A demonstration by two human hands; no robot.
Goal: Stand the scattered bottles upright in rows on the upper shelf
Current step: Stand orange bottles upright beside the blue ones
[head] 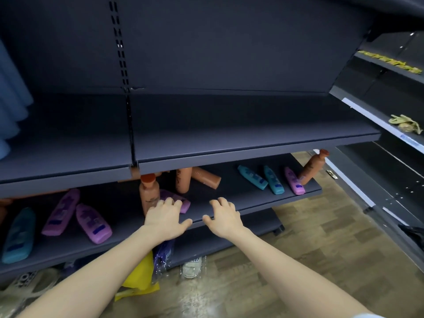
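The dark upper shelf (229, 125) holds no bottles. Below it, the lower shelf (263, 203) carries scattered bottles. An orange bottle (149, 193) stands upright near the middle, and a purple bottle (181, 201) lies just behind my left hand (166, 218), whose fingers reach over both without gripping. My right hand (223, 216) hovers over the shelf's front edge, fingers relaxed and holding nothing. Two purple bottles (91, 223) and a teal one (19, 235) lie at the left. Two teal bottles (273, 180), a purple one (294, 181) and a leaning orange one (313, 167) are at the right.
More orange bottles (195, 177) lie half hidden under the upper shelf's front lip. A yellow bag (140, 276) and a purple packet (163, 253) sit on the floor below. Another shelving unit (390, 125) runs along the right, with wooden floor (321, 249) between.
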